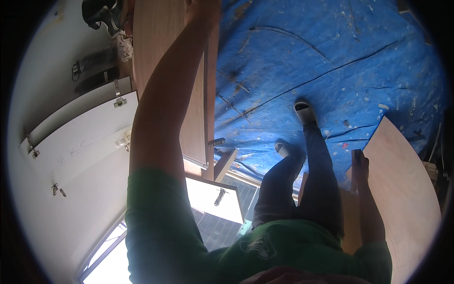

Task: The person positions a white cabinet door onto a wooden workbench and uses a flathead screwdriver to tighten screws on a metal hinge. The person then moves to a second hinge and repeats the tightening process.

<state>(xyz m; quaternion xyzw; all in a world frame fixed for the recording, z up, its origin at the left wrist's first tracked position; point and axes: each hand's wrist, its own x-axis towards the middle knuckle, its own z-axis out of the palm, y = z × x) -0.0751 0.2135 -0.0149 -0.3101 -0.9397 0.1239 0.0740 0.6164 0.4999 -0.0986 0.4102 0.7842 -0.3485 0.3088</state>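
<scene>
Left hand (201, 8): at the upper edge of the view, partly cut off, over the long wood-coloured cabinet (161, 33); whether its fingers are spread or pressed together, cannot tell. Cabinet: beneath the left hand and forearm, running down the left side of the blue floor sheet (288, 57); one metal hinge (217, 142) at its near right edge. Right hand (363, 165): low at the person's right side, fingers closed around a brown wooden strip (355, 158). Strip: within the right hand, just beside the left edge of a pale plywood sheet (402, 175). White panels (90, 142): several, at left, well apart from the right hand, fitted with metal hinges. Small white door (208, 194): below the cabinet's near end, one hinge on its face. Writing: faint handwritten marks on one white panel; a pale printed emblem on the green shirt (293, 246). Brands and labels: none legible. Footwear: one grey shoe (305, 112) and its mate, both on the blue sheet.
</scene>
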